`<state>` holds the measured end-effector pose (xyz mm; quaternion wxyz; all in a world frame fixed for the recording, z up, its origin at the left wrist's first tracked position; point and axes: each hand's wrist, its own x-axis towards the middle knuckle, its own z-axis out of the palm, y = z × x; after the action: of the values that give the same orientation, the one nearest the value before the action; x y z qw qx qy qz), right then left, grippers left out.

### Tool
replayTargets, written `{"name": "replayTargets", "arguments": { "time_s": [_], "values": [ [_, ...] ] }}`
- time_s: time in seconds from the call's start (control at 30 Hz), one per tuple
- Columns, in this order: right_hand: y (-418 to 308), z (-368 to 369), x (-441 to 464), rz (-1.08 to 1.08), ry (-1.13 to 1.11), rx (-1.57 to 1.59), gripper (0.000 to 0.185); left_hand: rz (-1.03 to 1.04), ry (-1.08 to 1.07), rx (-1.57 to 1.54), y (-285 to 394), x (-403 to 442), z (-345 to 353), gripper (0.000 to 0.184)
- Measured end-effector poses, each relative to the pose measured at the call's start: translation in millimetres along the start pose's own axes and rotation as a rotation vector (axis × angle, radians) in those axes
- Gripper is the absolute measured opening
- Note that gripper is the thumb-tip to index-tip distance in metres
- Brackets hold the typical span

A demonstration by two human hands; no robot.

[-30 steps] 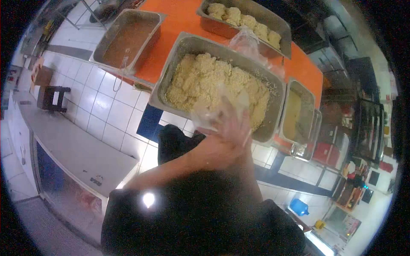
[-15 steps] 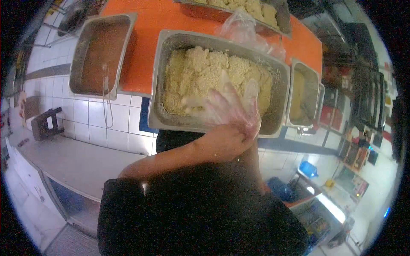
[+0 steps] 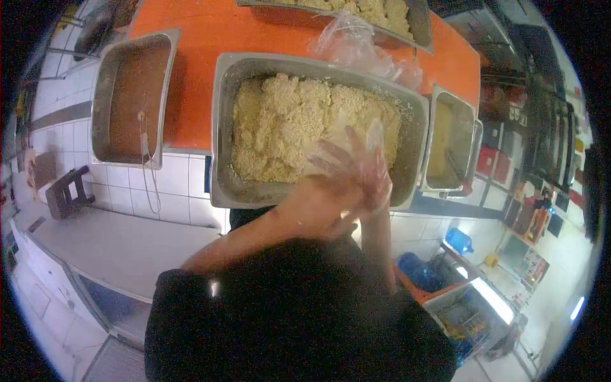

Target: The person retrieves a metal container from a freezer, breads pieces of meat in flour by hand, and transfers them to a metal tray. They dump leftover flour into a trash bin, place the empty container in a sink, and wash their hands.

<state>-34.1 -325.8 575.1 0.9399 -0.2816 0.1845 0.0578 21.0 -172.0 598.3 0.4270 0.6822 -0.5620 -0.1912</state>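
Low over the near edge of a metal pan (image 3: 223, 134) of crumb-coated pieces (image 3: 293, 121), my two hands overlap. My right hand (image 3: 366, 162) looks covered in thin clear plastic, its fingers spread over the pan. Against its wrist and palm lies my left hand (image 3: 328, 197); its fingers are mostly hidden and blurred, so its grip cannot be made out. Pale, breaded-looking lumps fill most of the pan.
An orange table (image 3: 197, 76) bears a pan of reddish-brown contents (image 3: 137, 95), crumpled clear plastic (image 3: 353, 41), another pan of coated pieces (image 3: 382, 16) behind, and a pan of yellowish liquid (image 3: 442, 143) at right. A white counter (image 3: 121, 242) stands at left.
The view has turned and shifted, so the pans sit differently in it. My hands have stayed together over the pan's near edge, with their overlap slightly altered.
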Motion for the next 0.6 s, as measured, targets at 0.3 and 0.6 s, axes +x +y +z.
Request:
{"name": "replayTargets", "arguments": {
  "time_s": [0.3, 0.6],
  "values": [
    [-10.5, -2.1, -13.0, 0.06, -0.034, 0.211, 0.073, -0.477, 0.272, -0.339, -88.6, -6.4, -17.8, 0.016],
    [-4.4, -14.1, -21.4, 0.06, 0.048, 0.066, 0.075, -0.549, 0.269, -0.389, -89.6, -3.3, -11.0, 0.014]
  ]
}}
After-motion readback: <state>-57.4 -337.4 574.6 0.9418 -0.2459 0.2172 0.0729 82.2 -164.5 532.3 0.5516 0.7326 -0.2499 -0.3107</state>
